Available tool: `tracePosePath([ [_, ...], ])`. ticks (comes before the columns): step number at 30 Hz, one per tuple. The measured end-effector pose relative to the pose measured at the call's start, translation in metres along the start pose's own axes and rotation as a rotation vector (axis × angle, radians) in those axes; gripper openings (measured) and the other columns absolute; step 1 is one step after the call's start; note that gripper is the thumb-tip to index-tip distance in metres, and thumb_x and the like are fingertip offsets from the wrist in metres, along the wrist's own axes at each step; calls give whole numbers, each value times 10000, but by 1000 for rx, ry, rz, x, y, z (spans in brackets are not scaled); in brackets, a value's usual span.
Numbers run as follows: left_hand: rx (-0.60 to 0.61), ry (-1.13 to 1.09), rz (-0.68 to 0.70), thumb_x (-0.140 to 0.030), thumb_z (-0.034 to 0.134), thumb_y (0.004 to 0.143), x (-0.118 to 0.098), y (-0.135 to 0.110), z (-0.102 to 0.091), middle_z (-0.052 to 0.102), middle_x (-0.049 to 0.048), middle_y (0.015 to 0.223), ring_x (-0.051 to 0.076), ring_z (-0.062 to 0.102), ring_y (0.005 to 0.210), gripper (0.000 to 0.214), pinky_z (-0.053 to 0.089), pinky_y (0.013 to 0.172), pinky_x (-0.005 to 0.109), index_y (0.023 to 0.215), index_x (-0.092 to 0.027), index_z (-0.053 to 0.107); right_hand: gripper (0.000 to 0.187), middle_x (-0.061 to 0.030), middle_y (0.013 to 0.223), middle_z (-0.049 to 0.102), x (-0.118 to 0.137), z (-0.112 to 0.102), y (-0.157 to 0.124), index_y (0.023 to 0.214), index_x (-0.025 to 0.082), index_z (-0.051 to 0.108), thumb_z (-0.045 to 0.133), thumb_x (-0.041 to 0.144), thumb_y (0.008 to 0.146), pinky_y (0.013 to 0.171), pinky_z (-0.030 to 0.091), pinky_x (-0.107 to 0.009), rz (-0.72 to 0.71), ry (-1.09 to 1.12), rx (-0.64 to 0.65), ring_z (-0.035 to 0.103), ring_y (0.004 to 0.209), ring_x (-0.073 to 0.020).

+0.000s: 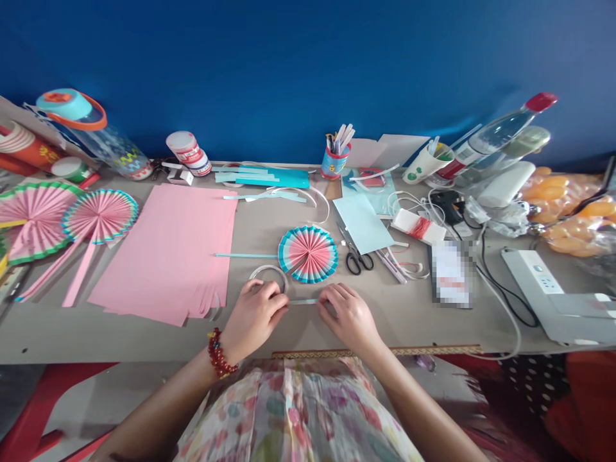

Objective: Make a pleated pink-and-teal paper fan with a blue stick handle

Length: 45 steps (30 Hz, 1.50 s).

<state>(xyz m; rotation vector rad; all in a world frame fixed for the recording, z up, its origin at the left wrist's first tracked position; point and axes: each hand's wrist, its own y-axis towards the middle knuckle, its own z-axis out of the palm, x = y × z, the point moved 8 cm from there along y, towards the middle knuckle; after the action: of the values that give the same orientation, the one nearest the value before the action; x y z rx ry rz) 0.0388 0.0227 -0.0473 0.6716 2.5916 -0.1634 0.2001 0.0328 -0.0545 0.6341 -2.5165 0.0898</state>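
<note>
My left hand (256,316) and my right hand (347,314) rest on the grey table near its front edge, fingers curled. Between them they pinch a thin pale blue paper strip (303,301), one end in each hand. A roll of clear tape (268,274) lies just beyond my left hand. A round folded paper fan (308,254) in pink, white and teal lies just beyond the strip. A red bead bracelet (219,353) is on my left wrist.
A stack of pink paper (168,250) lies to the left, with two finished stick fans (58,221) beyond it. Black-handled scissors (356,256), a light blue sheet (363,221), a pen cup (335,159), bottles, cables and a power strip (534,269) crowd the right.
</note>
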Motion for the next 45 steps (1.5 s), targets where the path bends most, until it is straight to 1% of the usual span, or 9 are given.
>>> tracePosePath([
  [5,-14,56,12,-220,553,950,-2,1,2,608,4,902,171,598,844,81,379,944,394,922,-219,630,107,-70,881,644,5,-1,-4,853,209,563,506,135,905,805,466,-362,-58,3,-31,588,885,-233],
  [10,-15,86,17,-207,529,957,-5,1,3,611,17,917,182,599,849,83,377,957,416,941,-208,611,130,-82,938,647,9,-3,-10,896,205,593,493,124,919,823,489,-375,-143,-17,-92,598,925,-235],
  [17,-17,115,4,-175,498,963,-6,3,3,607,6,889,179,592,838,116,362,997,427,930,-213,602,151,-71,912,678,20,-9,-22,890,205,615,502,116,932,744,499,-335,-300,-66,-152,596,828,-196],
  [23,-21,126,8,-179,502,964,-7,3,3,608,5,888,185,590,852,115,376,979,420,926,-216,604,154,-60,902,697,27,-11,-28,897,209,623,515,102,918,737,509,-325,-369,-93,-188,613,806,-183],
  [27,-22,129,10,-186,510,966,-8,2,3,614,6,892,183,598,855,107,374,983,424,930,-215,607,134,-62,916,703,32,-11,-30,902,199,621,540,93,902,740,517,-325,-407,-92,-199,623,833,-187],
  [33,-39,125,23,-183,517,960,-9,2,1,623,4,881,181,616,842,96,386,995,434,928,-210,603,137,-58,946,707,31,-8,-32,890,198,614,530,91,904,783,519,-325,-441,-104,-188,626,873,-184],
  [37,-44,113,19,-174,516,955,-8,1,2,625,6,890,177,633,845,88,358,1057,467,935,-202,597,129,-57,939,705,28,-5,-31,868,194,588,542,75,889,788,512,-320,-463,-70,-180,626,860,-180],
  [42,-61,102,13,-164,492,964,-4,0,6,628,1,887,168,640,826,113,345,1089,486,934,-206,592,123,-56,889,689,21,0,-26,889,198,572,507,98,918,758,508,-313,-393,22,-112,615,829,-175],
  [45,-68,98,14,-174,480,971,-3,0,7,630,0,892,168,641,826,123,345,1097,491,933,-211,590,119,-55,898,688,20,2,-25,909,201,567,497,109,934,766,507,-321,-371,65,-84,612,841,-181],
])
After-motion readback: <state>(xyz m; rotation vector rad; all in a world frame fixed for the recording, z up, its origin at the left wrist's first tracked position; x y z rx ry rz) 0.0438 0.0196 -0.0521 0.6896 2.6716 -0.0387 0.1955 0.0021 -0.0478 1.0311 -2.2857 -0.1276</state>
